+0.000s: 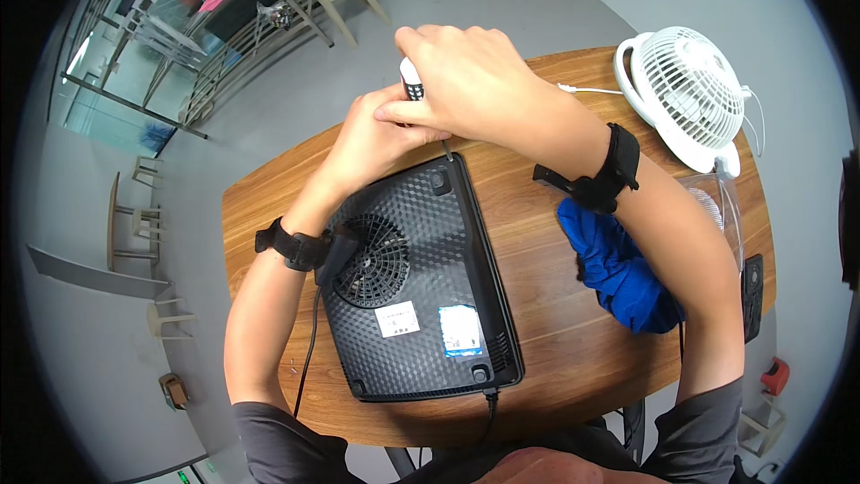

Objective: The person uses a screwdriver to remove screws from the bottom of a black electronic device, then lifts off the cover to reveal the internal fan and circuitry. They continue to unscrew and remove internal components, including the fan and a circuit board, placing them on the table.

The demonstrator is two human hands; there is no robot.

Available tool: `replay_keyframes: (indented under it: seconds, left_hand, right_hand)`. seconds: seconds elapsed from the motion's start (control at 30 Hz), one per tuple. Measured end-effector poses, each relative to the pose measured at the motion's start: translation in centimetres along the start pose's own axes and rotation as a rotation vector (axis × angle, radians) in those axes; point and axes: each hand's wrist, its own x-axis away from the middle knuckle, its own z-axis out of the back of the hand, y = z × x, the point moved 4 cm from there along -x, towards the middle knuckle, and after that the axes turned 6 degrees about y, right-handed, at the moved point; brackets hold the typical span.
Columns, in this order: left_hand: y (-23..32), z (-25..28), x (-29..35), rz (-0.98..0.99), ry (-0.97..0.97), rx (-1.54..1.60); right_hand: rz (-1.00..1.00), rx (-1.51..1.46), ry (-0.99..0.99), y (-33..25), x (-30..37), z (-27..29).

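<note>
A black induction cooktop (421, 242) lies with its underside up, showing a round fan grille (372, 262), rubber feet and two labels. My right hand (470, 76) is wrapped round the white-and-black handle of a screwdriver (412, 81), held upright at the cooktop's far right corner. The fingers of my left hand (372, 139) close round the screwdriver's lower part, just under my right hand. A short piece of its metal shaft shows below the fingers, next to the far right foot. Whether the tip sits in a screw cannot be made out.
On the wooden table (555, 350), a white fan (690, 90) stands far right, near a blue cloth (618, 269) and a clear plastic bag (717, 206). Small screws (293, 366) lie left of the cooktop. A power cord (491, 405) leaves its near edge.
</note>
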Motion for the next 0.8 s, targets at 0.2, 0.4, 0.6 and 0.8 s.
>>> replay_keyframes:
  seconds: [0.2, 0.4, 0.6, 0.8]
  left_hand:
    - [-1.6, 0.5, -0.1, 0.026, 0.054, -0.066]
    - [-1.5, 0.3, -0.3, 0.004, 0.079, -0.031]
    - [-1.7, 0.6, -0.1, -0.022, 0.078, -0.012]
    - [-0.7, 1.5, 1.1, 0.068, -0.094, -0.070]
  right_hand:
    - [-0.036, -0.050, 0.013, 0.1, 0.0, -0.4]
    - [-0.124, -0.098, -0.067, -0.2, -0.3, 0.3]
    - [-0.092, -0.094, -0.022, -0.5, -0.3, 0.5]
    - [-0.091, -0.104, 0.010, -1.8, -1.0, 2.3]
